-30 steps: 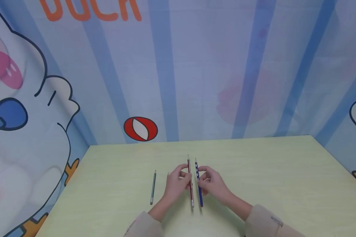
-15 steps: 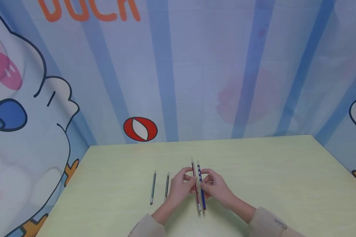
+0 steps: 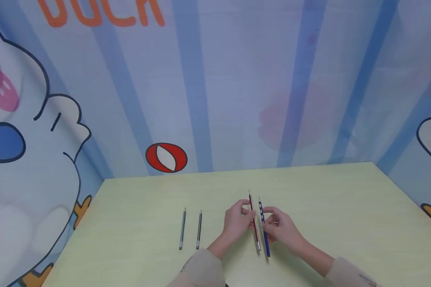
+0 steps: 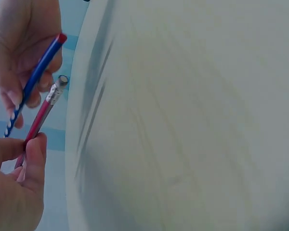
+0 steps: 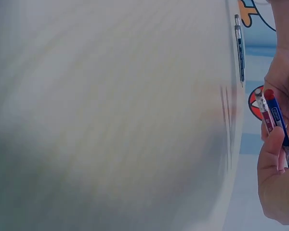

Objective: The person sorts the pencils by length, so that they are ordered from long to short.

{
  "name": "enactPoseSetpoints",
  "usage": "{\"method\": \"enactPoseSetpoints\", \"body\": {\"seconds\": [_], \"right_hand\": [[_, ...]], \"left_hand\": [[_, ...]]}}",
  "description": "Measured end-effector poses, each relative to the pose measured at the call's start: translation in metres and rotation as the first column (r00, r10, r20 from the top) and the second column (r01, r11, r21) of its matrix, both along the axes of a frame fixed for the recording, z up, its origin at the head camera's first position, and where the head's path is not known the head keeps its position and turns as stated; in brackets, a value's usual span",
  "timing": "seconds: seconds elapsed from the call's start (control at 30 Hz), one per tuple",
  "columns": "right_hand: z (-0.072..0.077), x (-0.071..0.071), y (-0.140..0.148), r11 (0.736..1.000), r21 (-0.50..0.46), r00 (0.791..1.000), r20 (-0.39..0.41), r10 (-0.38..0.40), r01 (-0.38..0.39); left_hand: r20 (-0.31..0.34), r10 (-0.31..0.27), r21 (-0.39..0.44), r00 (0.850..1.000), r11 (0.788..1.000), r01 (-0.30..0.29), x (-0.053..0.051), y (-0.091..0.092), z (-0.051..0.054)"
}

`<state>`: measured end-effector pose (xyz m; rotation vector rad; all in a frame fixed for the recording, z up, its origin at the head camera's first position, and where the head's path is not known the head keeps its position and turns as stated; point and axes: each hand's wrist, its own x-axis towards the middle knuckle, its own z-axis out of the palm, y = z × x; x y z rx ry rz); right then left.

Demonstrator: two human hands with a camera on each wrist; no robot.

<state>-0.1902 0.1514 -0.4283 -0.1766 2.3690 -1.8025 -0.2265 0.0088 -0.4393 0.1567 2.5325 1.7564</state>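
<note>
Red along its barrel and capped with a silver ferrule, one pencil (image 3: 256,233) sits pinched between the thumb and fingers of the left hand (image 3: 236,219), gripped partway along its barrel. Just to its right, the right hand (image 3: 283,231) pinches a blue pencil with white dots (image 3: 266,241) in the same fashion, fingers on its outer side. From where I stand, the two barrels run nearly parallel with a narrow gap between them, both sharpened tips aimed away from the person and reaching past the fingers. Behind the fingers, the ferrule end and the blue pencil's red end point back towards the person. Both pencils look raised off the pale yellow-green bench (image 3: 330,207).

Left of the hands, a dark teal pencil (image 3: 182,229) and a darker pencil (image 3: 199,229) lie side by side on the bench, apart from each other. Beige sleeves (image 3: 202,269) cover both forearms; blue-striped cloth (image 3: 237,79) hangs behind.
</note>
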Motion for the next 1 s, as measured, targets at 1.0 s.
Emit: {"method": "enactPoseSetpoints", "body": {"seconds": [1.0], "right_hand": [[-0.007,0.010,0.044,0.991,0.073,0.991,0.067,-0.116,0.111]], "left_hand": [[-0.050,0.127,-0.413,0.991,0.901,-0.136,-0.032,0.031,-0.016]]}}
